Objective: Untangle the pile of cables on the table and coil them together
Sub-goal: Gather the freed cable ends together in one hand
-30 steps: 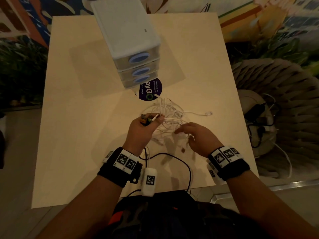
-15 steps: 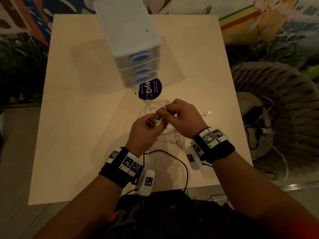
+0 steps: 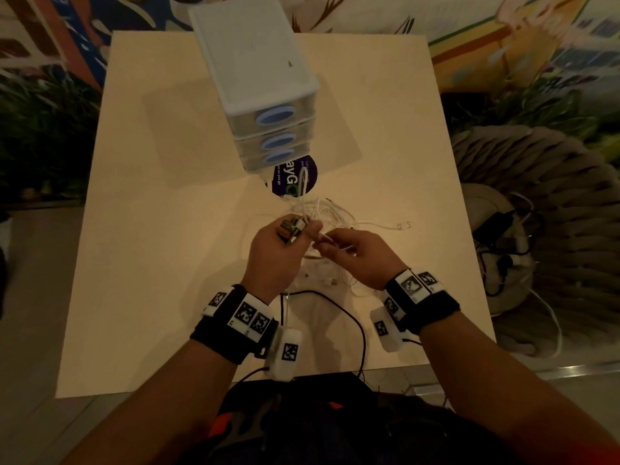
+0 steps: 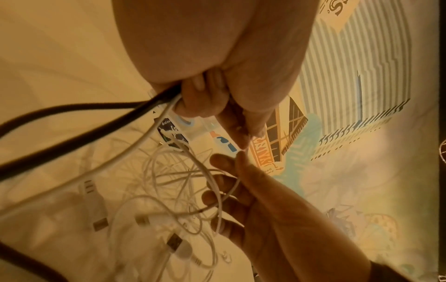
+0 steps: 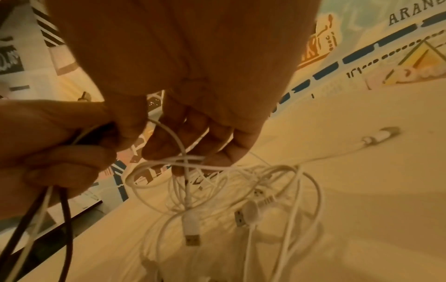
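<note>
Your left hand is clamping gathered cable ends as an anchor while your right hand is pinching, apparently, one white cable free of the pile mid-tabletop.

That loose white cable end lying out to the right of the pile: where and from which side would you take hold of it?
Pinch the plug at its white body, just behind the metal tip, coming from above on the right. It lies flat on bare table, apart from the tangle, with its cord trailing left into it, so that side looks unobstructed. The right hand is nearest.
</note>
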`<state>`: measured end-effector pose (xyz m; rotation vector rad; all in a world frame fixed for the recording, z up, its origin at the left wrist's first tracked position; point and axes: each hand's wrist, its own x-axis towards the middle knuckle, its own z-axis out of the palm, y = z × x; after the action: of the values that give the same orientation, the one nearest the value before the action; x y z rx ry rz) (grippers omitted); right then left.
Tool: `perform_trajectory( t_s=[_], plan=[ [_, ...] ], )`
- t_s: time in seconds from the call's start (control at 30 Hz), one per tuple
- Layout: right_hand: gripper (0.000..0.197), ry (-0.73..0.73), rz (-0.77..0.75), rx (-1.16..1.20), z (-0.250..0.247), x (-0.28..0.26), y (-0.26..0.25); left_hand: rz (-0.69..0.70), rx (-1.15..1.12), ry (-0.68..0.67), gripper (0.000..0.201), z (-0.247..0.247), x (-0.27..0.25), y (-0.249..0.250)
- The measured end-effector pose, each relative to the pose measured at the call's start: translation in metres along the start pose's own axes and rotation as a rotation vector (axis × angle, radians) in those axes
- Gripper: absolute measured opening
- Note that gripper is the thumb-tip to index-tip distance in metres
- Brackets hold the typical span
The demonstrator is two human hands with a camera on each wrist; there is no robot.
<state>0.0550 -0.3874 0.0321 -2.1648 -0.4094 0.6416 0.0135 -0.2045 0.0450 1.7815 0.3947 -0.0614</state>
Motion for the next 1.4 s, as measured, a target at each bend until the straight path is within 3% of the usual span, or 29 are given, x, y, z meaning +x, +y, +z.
perform_trajectory(
  t_s=[0.17, 0.37, 0.53, 0.63, 0.73, 0.9, 1.0, 1.17, 1.27, 1.4],
  plan=[
    [0.022, 0.109, 0.024, 0.032, -0.005, -0.004, 0.009, 0.053, -0.078, 0.08, 0.026, -0.006, 0.0, 0.004],
    [0.01, 0.162, -0.029, -0.155, -0.019, -0.004, 0.008, 0.123, -0.171, 0.062, 0.021, -0.013, -0.006, 0.01],
    [0.01, 0.273, -0.08, 0.087, -0.016, -0.008, -0.001, 0.114, -0.217, 0.031, 0.016, -0.02, -0.011, 0.009],
    [0.012, 0.421, -0.092, 0.275, -0.019, -0.01, -0.006, 0.07, -0.161, -0.003, 0.022, -0.028, -0.009, -0.003],
    [0.013, 0.512, -0.099, 0.432, -0.028, -0.009, -0.007, 0.03, -0.034, 0.058, 0.017, -0.032, -0.005, -0.019],
    [0.014, 0.571, -0.075, 0.481, -0.041, -0.012, -0.007, -0.015, 0.094, 0.136, 0.015, -0.033, -0.001, -0.034],
    [0.01, 0.617, -0.048, 0.634, -0.043, -0.017, -0.005, -0.025, 0.175, 0.162, 0.023, -0.036, 0.004, -0.041],
    [0.03, 0.63, -0.039, 0.645, -0.043, -0.025, -0.004, -0.098, 0.121, 0.164, 0.019, -0.032, 0.016, -0.046],
    [0.044, 0.579, -0.071, 0.587, -0.043, -0.029, -0.01, -0.086, 0.136, 0.073, 0.034, -0.025, 0.021, -0.044],
    [0.045, 0.437, -0.146, 0.572, -0.045, -0.033, -0.027, -0.021, 0.008, 0.05, 0.06, -0.018, 0.022, -0.031]
  ],
)
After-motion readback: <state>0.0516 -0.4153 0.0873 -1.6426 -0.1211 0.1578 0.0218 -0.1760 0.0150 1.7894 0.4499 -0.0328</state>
